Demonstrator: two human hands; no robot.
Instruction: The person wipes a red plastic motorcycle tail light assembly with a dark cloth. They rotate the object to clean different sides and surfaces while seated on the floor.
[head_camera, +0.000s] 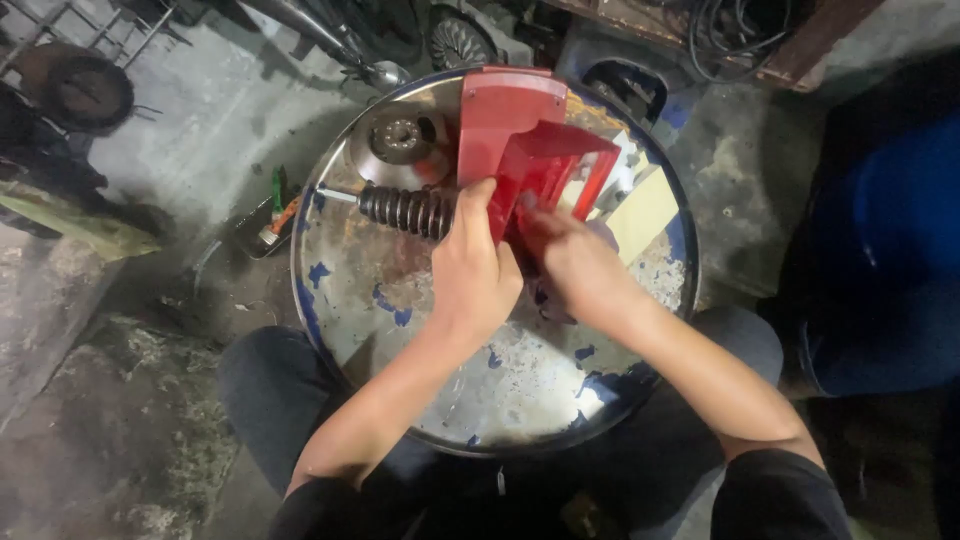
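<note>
The left hand (472, 272) grips the near end of a dark coil spring (408, 210) beside a red metal bracket (530, 150); the right hand (572, 262) presses against the bracket's lower edge, fingers seemingly curled on it; both rest on a round drum-top worktop (380, 310); a metal disc (402, 138) lies just behind the spring.
</note>
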